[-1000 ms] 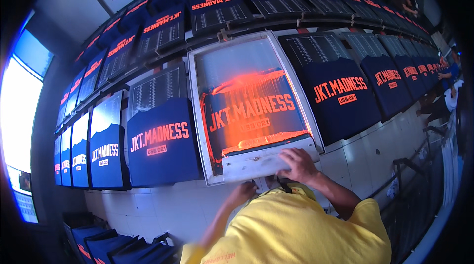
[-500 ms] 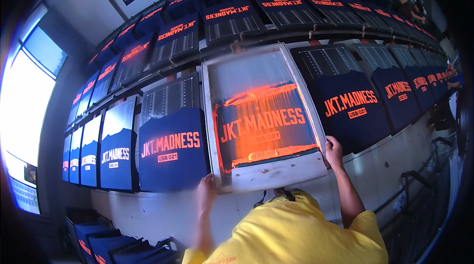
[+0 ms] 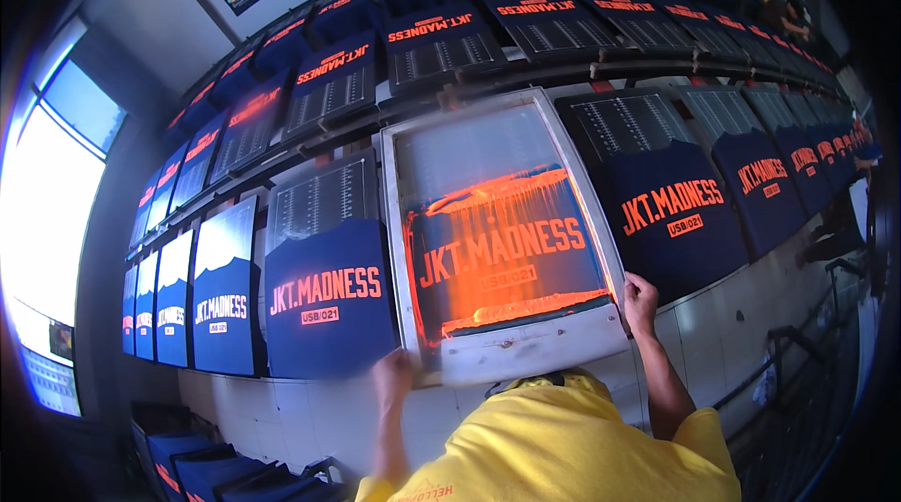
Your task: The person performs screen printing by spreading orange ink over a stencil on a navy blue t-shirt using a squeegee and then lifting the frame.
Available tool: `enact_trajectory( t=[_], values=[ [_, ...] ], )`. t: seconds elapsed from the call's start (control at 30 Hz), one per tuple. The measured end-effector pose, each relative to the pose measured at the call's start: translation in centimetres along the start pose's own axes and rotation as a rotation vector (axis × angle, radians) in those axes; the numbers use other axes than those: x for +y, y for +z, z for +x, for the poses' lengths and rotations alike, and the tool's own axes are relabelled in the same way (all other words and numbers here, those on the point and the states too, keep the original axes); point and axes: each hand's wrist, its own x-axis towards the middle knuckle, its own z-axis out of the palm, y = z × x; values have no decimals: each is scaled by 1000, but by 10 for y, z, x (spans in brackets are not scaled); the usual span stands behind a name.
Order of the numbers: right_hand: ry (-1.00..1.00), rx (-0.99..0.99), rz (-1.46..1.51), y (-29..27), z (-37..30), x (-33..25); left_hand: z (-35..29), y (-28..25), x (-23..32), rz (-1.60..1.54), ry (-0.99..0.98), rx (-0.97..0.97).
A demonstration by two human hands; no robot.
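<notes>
A screen-printing frame point(image 3: 398, 249) with pale metal rails lies over a navy shirt on the near row. Orange ink point(image 3: 497, 188) is smeared across its mesh, thickest in a band near the far part and another along the near edge. Orange lettering shows through the mesh. At the near end, a broad grey metal bar point(image 3: 535, 349) with bolts spans the frame; whether it is a squeegee I cannot tell. My left hand point(image 3: 392, 373) is closed on the near left corner, slightly blurred. My right hand point(image 3: 641, 305) is closed at the right rail near its lower end.
Navy shirts with orange print lie on boards to the left point(image 3: 328, 300) and right point(image 3: 680, 206). A second row of printed shirts point(image 3: 441, 33) runs behind a dark rail. Folded-looking navy shirts point(image 3: 216, 469) hang at lower left. Another person point(image 3: 788, 19) is at far right.
Both hands stay on the frame. The scene has shifted slightly down in the picture, and the frame's near end and my hands appear a little lower.
</notes>
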Motion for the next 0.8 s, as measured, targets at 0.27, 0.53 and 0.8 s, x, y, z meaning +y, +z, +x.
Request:
enact_trajectory(
  t=[0.27,0.53,0.8],
  values=[
    [-78,36,-35,6,-1,2,3,12,-11,8,57,62],
    [-294,-185,-273,-24,-15,-32,-21,9,8,204,151,239],
    [-823,-838,-673,-68,-43,-81,-56,-4,60,373,869,-228]
  ],
)
